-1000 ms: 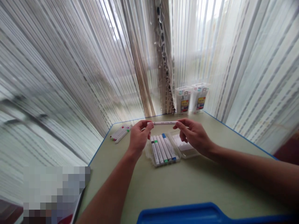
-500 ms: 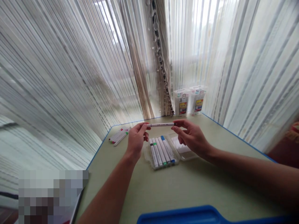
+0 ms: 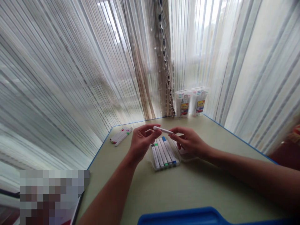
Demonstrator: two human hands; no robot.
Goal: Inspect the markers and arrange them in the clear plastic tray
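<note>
A slim white marker (image 3: pixel 164 130) is held between both hands above the table. My left hand (image 3: pixel 143 141) pinches its left end with thumb and fingers. My right hand (image 3: pixel 187 140) grips the other end, so that tip is hidden by the fingers. Just below lies an open clear plastic case (image 3: pixel 156 169) with several white markers (image 3: pixel 163 153) side by side, their caps and bands black, green and blue. The case's lid (image 3: pixel 191 157) is folded out to the right, partly behind my right hand.
Several loose white markers (image 3: pixel 120 136) lie at the table's far left. Two clear marker cases (image 3: pixel 183 103) stand upright at the back edge, before string curtains (image 3: pixel 112 78). A blue plastic object (image 3: pixel 178 217) is at the near edge of the green table (image 3: pixel 140 190).
The marker has turned from level to slanting, its left end now higher and angled toward me. My left hand has shifted right, and both hands are closer together.
</note>
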